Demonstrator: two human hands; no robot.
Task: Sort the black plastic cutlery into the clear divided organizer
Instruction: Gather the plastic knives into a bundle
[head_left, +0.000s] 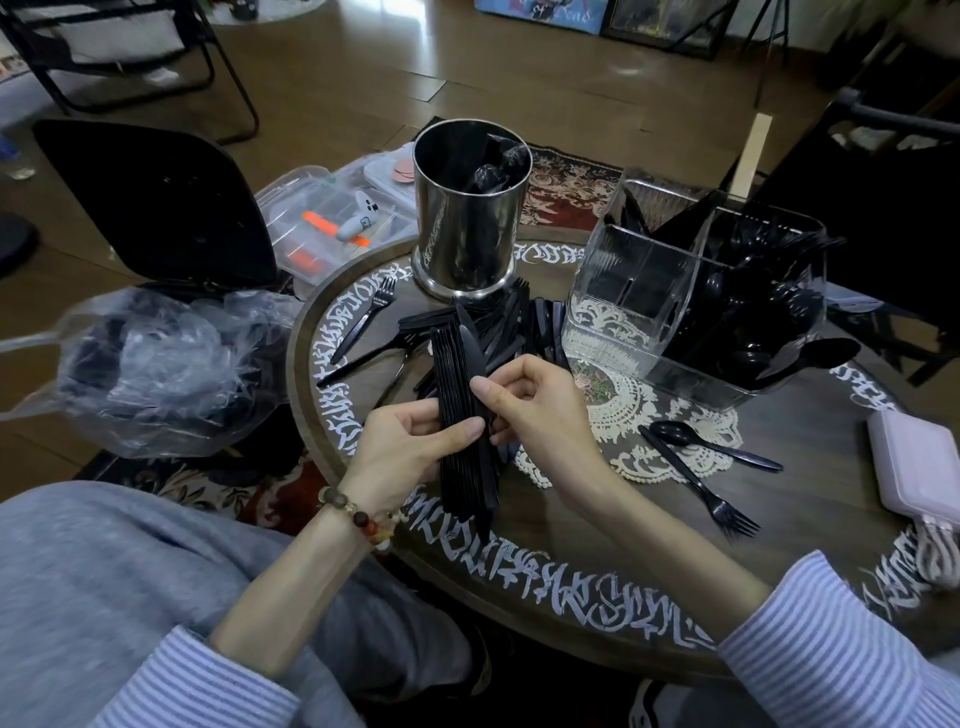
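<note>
My left hand (402, 447) grips a thick stack of black plastic knives (460, 364) held on edge over the round table (597, 561). My right hand (535, 405) pinches the same stack from the right, thumb on top. More black knives (524, 322) lie piled behind the stack. The clear divided organizer (623, 306) stands at the right; its rear and right compartments hold black spoons and forks, its front left one looks empty. Two loose forks (363, 317) lie left of the pile. A spoon (711, 444) and a fork (701, 486) lie at the right.
A steel canister (467, 228) stands behind the pile with wrapped cutlery in it. A crumpled clear plastic bag (156, 364) sits off the table's left edge. A pink case (919, 467) rests at the right edge. A clear box (332, 228) with a toy plane sits at back left.
</note>
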